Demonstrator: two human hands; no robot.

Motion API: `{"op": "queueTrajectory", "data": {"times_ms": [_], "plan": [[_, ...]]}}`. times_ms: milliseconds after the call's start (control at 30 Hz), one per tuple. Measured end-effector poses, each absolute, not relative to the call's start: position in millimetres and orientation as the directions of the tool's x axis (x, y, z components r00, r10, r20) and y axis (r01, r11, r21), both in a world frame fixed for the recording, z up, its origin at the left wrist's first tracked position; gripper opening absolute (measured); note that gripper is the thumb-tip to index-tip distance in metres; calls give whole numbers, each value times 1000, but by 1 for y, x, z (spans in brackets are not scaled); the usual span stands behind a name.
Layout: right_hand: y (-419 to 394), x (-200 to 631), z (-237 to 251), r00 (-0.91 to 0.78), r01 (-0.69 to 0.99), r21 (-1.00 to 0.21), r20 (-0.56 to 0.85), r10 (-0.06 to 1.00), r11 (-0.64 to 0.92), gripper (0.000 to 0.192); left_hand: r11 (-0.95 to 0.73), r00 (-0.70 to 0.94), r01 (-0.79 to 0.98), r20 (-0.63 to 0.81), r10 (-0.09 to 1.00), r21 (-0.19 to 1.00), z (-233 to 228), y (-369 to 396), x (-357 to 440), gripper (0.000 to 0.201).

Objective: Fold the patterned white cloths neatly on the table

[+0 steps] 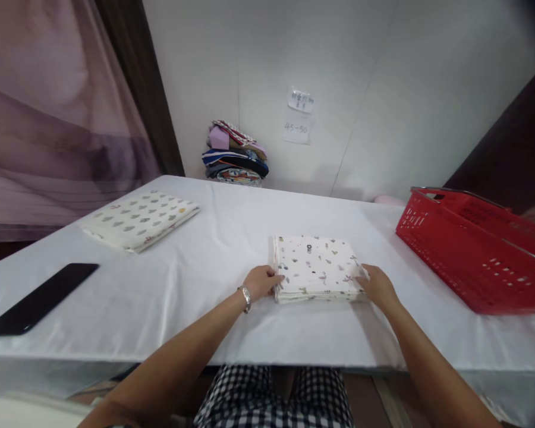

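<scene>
The left hand (259, 282) pinches the left edge of a folded printed cloth (314, 264) lying on the worktop (223, 238), and the right hand (377, 286) pinches its right edge, fingers closed, thumbs on top. Around it are a black slab (42, 299), a second folded cloth (145, 219), a fabric stack (235, 156) by the wall (339, 65), and a red basket (463, 261).

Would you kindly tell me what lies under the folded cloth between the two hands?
The folded cloth rests on the white tablecloth, which shows around it. The patch directly beneath is covered, so whether anything else lies there cannot be seen.
</scene>
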State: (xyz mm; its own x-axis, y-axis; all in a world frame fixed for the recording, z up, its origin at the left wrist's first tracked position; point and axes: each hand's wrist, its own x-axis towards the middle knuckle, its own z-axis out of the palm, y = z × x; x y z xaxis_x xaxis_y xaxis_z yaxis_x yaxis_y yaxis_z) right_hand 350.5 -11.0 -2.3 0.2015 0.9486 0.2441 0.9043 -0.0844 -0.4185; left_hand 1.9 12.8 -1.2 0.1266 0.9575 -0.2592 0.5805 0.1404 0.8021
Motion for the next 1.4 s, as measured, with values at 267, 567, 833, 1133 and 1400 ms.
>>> {"op": "queueTrajectory", "data": {"times_ms": [267,567,833,1133,1400], "plan": [[0,205,25,-135,741,-609,278,951,283,27,271,-40,245,-269,962,931,6,45,10,15],[39,136,35,-59,935,-351,-26,998,46,32,260,83,139,-273,958,955,-7,44,11,12],[43,131,27,-12,948,-317,-28,1000,2,20,312,190,77,-321,928,947,-9,50,6,10],[45,127,25,-43,884,-461,80,996,75,13,312,170,119,-329,929,942,-9,51,7,10],[45,131,14,-90,791,-597,102,991,134,14,304,156,149,-326,933,941,-10,51,7,9]]}}
